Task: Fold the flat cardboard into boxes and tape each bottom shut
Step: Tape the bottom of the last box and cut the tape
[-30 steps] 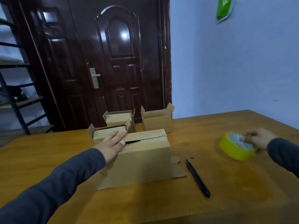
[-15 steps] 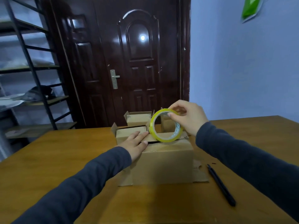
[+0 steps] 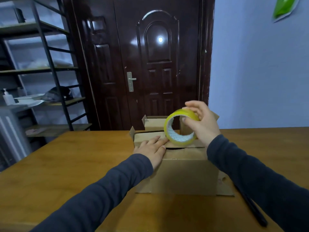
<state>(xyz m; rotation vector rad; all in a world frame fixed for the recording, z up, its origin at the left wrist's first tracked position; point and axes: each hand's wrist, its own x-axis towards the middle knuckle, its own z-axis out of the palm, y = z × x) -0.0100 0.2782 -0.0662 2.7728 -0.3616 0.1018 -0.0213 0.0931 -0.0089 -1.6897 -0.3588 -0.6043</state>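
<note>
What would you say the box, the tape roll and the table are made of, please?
Box: brown cardboard, matte, likely corrugated; raw cut flap edges show.
Tape roll: glossy, yellowish translucent plastic film, with a pale inner core, perhaps card.
Table: orange-brown wood or veneer with streaky grain and a soft sheen; I cannot tell which.

Wooden table (image 3: 83, 164) before me, orange-brown, fills near view. Black pen (image 3: 258, 215) lies on it near right, partly hidden. Far centre: dark glossy panelled door (image 3: 157, 64), silver handle (image 3: 130, 81) on its left side. Far left: black metal shelf rack (image 3: 50, 61); one shelf holds white pump bottle (image 3: 7, 97), dark cap (image 3: 58, 95) right of it. Far right: pale blue wall (image 3: 259, 72), green sheet (image 3: 282, 7) high on it.
</note>
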